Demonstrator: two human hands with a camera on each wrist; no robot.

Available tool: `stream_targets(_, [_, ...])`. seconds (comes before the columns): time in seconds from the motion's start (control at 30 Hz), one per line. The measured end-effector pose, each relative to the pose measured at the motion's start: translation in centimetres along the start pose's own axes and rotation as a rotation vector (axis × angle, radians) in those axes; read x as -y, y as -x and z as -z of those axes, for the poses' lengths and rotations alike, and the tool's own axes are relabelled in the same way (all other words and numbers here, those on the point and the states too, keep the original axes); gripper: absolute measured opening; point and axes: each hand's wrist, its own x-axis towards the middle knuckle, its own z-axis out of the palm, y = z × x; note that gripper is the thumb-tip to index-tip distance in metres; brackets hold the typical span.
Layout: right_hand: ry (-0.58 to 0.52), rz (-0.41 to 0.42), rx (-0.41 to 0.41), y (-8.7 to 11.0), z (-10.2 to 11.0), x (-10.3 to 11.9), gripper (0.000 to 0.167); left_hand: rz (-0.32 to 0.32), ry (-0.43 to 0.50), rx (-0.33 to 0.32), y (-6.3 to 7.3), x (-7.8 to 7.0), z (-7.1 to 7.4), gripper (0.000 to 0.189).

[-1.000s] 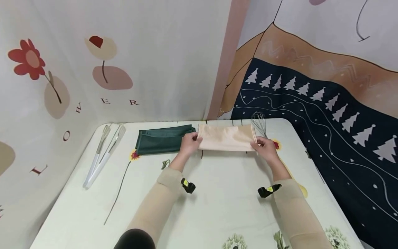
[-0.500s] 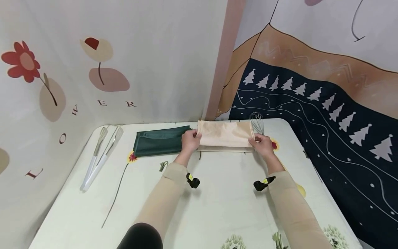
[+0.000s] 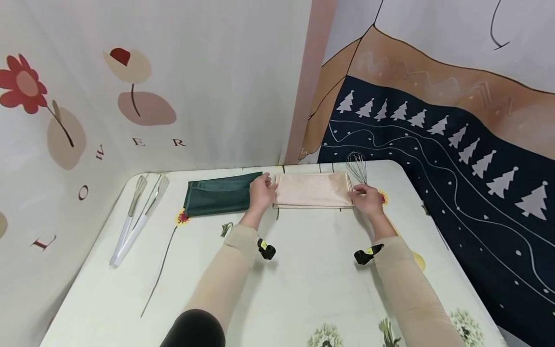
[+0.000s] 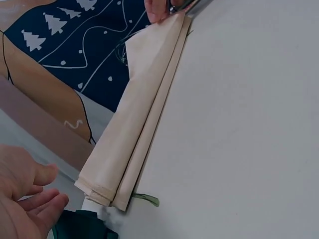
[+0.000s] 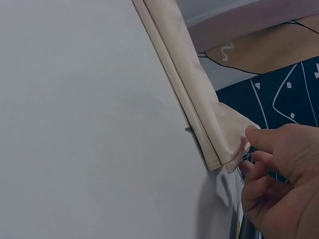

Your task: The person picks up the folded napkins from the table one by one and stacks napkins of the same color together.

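Observation:
A folded pale peach cloth (image 3: 313, 191) lies near the back of the table. At its left end my left hand (image 3: 261, 193) is off the fabric; the left wrist view shows that hand (image 4: 30, 194) with thumb and fingers apart, holding nothing. With thumb and fingers, my right hand (image 3: 366, 199) pinches the right end; in the right wrist view that hand (image 5: 284, 174) holds a raised corner of the cloth (image 5: 227, 132). To the left lies a folded dark green cloth (image 3: 218, 194), partly hidden behind my left hand.
A wire whisk (image 3: 356, 167) lies behind my right hand, its handle mostly hidden. White-handled tongs (image 3: 132, 229) rest at the table's left side. A printed cover spreads over the table (image 3: 312, 270), and patterned curtains (image 3: 217, 86) hang behind it.
The upper layer of the peach cloth, lifted half a second ago, has come down onto the lower part. My left hand has let go of its end and shifted slightly left.

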Motion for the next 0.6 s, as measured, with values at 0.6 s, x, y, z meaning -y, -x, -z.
stream_targets(0.6, [-0.097,0.017,-0.124,2.7,0.8,-1.2,0.035,-0.129,0.068,0.096,2.8,1.3,0.3,0.029])
